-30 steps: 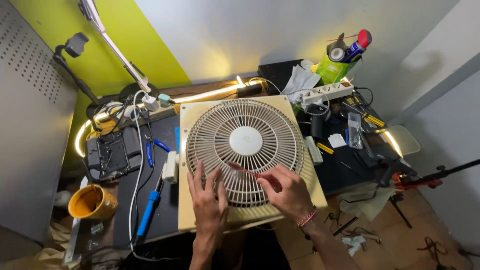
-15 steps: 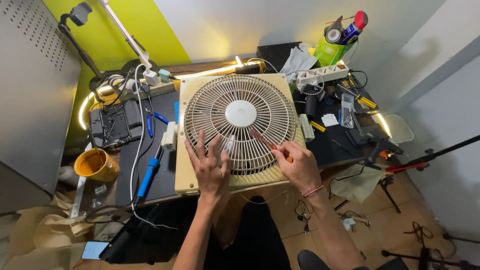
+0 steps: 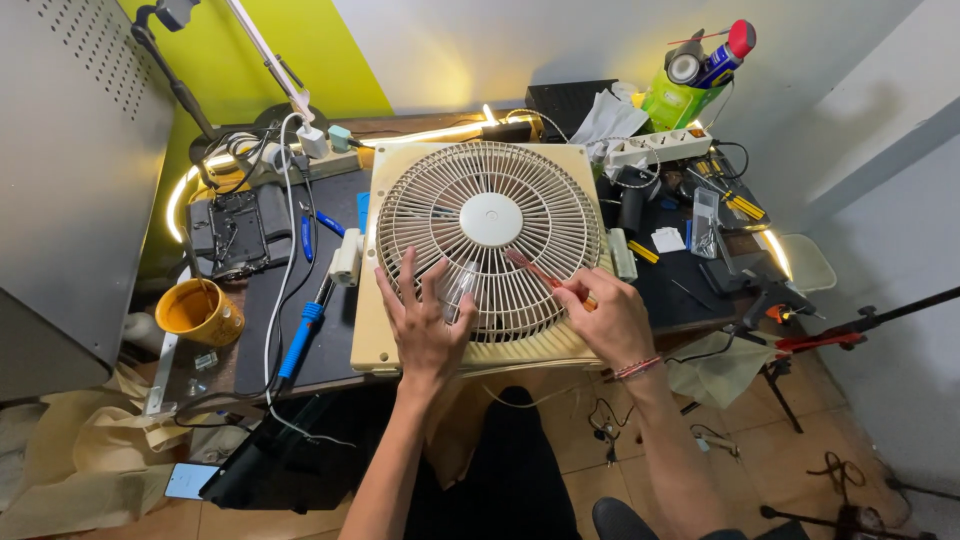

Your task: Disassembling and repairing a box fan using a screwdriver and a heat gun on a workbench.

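Left hand (image 3: 425, 325) spread flat on fan (image 3: 487, 232) grille, right hand (image 3: 612, 318) gripping red screwdriver (image 3: 540, 270) against grille, yellow mug (image 3: 200, 312) at left

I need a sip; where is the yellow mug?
In the head view, the yellow mug stands at the table's left edge, left of the blue-handled tool.

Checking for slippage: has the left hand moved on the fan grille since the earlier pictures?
No. The left hand lies on the grille's lower left, below the hub, as before.
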